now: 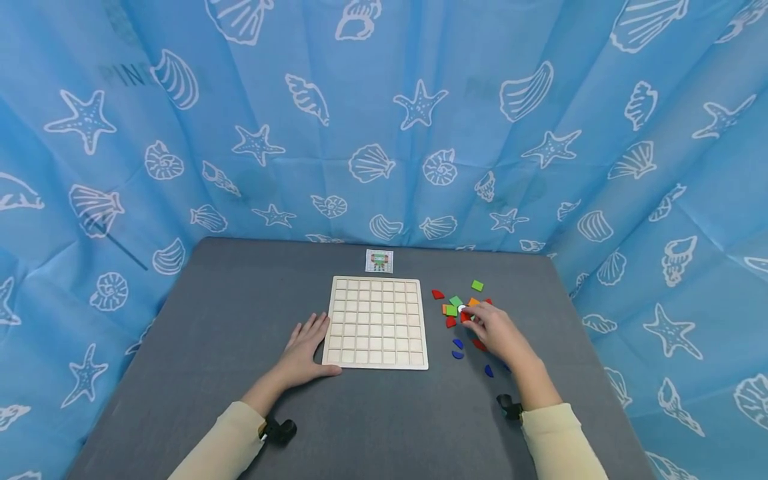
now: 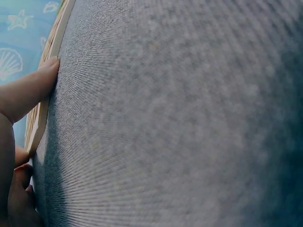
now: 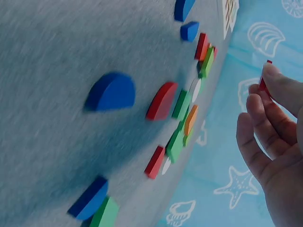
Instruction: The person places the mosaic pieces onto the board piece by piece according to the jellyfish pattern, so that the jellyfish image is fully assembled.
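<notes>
My left hand (image 1: 301, 355) rests at the left edge of the wooden grid board (image 1: 375, 322), its thumb at the near left corner. In the left wrist view the thumb (image 2: 32, 89) touches the board's rim (image 2: 41, 116). At the board's right, my right hand (image 1: 497, 331) is over the coloured pieces. The right wrist view shows that hand (image 3: 277, 127) pinching a small red piece (image 3: 263, 84) between thumb and fingertips, raised off the table. Below it lie a red quarter piece (image 3: 162, 101), green pieces (image 3: 181, 105) and a blue half-round piece (image 3: 111, 92).
A small printed picture card (image 1: 379, 261) lies behind the board. Several blue pieces (image 1: 458, 355) lie nearer on the grey table (image 1: 384, 427), and a light green square (image 1: 477, 285) sits at the back of the pile. A blue curtain (image 1: 372, 120) hangs behind.
</notes>
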Demonstrator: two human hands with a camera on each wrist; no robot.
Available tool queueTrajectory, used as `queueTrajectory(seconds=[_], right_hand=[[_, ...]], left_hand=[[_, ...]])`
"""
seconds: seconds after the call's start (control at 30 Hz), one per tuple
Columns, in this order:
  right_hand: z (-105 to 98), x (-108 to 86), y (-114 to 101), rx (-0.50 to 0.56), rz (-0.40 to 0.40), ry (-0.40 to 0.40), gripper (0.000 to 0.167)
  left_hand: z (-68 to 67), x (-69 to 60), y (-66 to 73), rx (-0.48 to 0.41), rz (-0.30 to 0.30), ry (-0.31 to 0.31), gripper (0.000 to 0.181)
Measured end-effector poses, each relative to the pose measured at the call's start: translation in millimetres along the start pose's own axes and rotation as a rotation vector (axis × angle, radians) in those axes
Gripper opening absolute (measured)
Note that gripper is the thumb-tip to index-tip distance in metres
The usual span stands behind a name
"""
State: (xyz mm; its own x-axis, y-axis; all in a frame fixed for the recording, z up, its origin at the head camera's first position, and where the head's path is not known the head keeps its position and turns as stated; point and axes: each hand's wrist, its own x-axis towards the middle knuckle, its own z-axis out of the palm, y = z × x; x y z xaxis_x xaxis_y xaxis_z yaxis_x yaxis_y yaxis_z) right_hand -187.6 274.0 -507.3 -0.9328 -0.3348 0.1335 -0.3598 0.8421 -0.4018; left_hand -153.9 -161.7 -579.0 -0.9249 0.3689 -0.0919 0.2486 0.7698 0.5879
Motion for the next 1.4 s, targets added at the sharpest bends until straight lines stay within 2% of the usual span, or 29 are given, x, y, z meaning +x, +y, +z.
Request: queueTrajectory(seconds=[0.3, 0.53, 0.73, 0.97, 1.4], right_hand=[[5.9, 19.0, -20.5, -0.011, 0.036, -0.001, 0.035], [14.1, 30.6, -31.4, 0.026, 0.004, 0.019, 0.033], [19.0, 41.9, -36.3, 0.009, -0.021, 0.024, 0.034], [23.0, 56.6, -41.5, -0.01, -0.038, 0.041, 0.032], [42.9, 84.9, -50.7, 0.007, -0.003, -0.032, 0.031]], left_hand=[[1.0, 1.2, -5.9, 0.025, 0.007, 0.009, 0.121], [2.1, 0.3, -7.6, 0.033, -0.002, 0.001, 0.121], [2.6, 0.1, -4.9, 0.032, -0.016, 0.002, 0.121], [0.0, 2.0, 0.3, 0.007, 0.011, 0.046, 0.122], [-1.0, -0.5, 3.6, 0.015, 0.011, 0.009, 0.119]])
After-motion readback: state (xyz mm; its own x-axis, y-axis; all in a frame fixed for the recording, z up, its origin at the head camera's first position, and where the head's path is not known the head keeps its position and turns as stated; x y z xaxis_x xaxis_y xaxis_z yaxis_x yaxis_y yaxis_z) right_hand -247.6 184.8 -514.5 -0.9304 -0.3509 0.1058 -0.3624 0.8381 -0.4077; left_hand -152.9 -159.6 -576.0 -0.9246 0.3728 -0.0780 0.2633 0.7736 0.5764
